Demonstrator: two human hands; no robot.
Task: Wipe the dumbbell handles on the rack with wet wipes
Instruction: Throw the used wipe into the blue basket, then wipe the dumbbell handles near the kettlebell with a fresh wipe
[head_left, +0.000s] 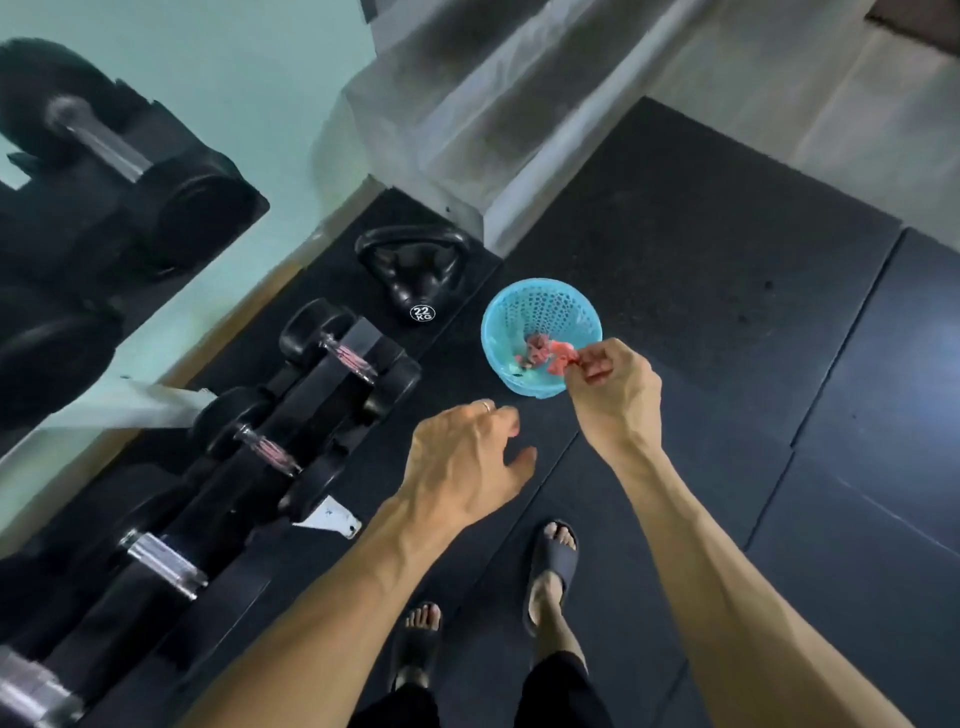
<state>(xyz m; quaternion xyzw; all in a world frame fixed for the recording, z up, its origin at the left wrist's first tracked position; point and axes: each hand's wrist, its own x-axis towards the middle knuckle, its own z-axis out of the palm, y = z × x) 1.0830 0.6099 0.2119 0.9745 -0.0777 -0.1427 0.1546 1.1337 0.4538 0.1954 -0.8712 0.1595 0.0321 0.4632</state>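
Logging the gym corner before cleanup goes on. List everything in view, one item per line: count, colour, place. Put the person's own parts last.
dumbbells: at least four on the lower tier, black heads with metal handles, on the rack at left; more blurred above
rack: one, black with pale feet, along the left wall
kettlebell: one, black, marked 22 KG, on the floor past the rack's end
basket: one, light blue, perforated, on the floor beside the kettlebell
wipes: a few crumpled pink pieces, in the basket and in the fingers over it
floor mats: black tiles
steps: grey, at top
slippers: two, dark, on the feet
left hand: open, empty
right hand: pinching a pink wipe
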